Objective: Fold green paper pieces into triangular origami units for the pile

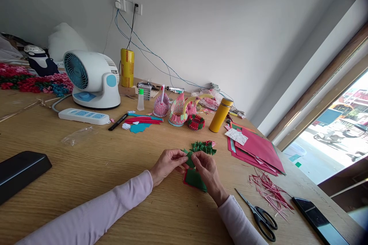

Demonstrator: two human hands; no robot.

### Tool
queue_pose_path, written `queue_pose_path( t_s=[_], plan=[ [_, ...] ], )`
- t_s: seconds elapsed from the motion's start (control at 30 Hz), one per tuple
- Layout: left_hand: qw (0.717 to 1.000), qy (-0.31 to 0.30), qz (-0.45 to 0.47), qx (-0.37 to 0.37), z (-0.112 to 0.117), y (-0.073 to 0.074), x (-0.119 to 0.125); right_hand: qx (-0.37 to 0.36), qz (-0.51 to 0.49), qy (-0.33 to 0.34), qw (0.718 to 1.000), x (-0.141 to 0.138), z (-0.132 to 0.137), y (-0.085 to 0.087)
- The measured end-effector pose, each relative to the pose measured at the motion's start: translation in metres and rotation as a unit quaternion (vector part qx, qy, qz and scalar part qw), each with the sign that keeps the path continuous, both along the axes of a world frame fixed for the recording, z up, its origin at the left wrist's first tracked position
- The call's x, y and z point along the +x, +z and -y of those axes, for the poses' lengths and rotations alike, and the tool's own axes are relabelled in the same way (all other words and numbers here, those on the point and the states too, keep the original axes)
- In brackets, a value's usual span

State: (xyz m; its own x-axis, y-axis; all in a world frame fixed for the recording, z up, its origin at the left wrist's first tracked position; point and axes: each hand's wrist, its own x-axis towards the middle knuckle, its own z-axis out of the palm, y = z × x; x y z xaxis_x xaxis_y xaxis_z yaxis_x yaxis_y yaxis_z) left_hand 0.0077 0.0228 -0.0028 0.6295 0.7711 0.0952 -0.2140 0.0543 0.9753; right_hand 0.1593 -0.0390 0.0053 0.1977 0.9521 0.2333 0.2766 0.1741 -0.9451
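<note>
A small piece of green paper (190, 159) is pinched between my left hand (170, 164) and my right hand (206, 168), a little above the table. Fingers and thumbs of both hands are closed on its edges. Beneath my right hand lies a stack of green and red paper rectangles (195, 180), partly covered by the hand. Just beyond my fingers sits a pile of folded green paper pieces (203, 147) with a bit of pink at its side. Farther back stands a small round red and green basket of folded paper (196, 122).
Black-handled scissors (260, 216), red paper scraps (271, 193) and a phone (319, 220) lie at right. Red paper sheets (261, 149) and a yellow bottle (220, 115) stand behind. Folded-paper swans (176, 110), a white fan (93, 80) and a power strip (84, 116) are farther left.
</note>
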Motion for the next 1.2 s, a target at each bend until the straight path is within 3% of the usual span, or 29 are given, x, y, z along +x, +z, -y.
queue_pose_path(
  t_s=[0.2, 0.33, 0.67, 0.93, 1.2],
  plan=[
    [0.999, -0.012, -0.001, 0.031, 0.0041, 0.0004, 0.0002, 0.022, 0.028, -0.010, 0.999, -0.0027, 0.0012, -0.0017],
    [1.000, -0.026, 0.003, 0.018, 0.0056, 0.0018, 0.0008, 0.013, -0.012, -0.002, 1.000, -0.0006, 0.0009, -0.0007],
    [0.998, 0.040, 0.021, -0.048, 0.0040, 0.0078, -0.0007, 0.024, -0.091, 0.051, 0.994, 0.0017, -0.0015, -0.0010],
    [0.996, 0.051, 0.030, -0.062, 0.0048, 0.0056, 0.0009, 0.066, -0.064, 0.048, 0.995, 0.0004, -0.0021, -0.0022],
    [0.996, 0.056, 0.034, -0.058, 0.0052, 0.0018, 0.0029, 0.059, -0.084, 0.056, 0.993, -0.0005, -0.0011, 0.0003]
  ],
)
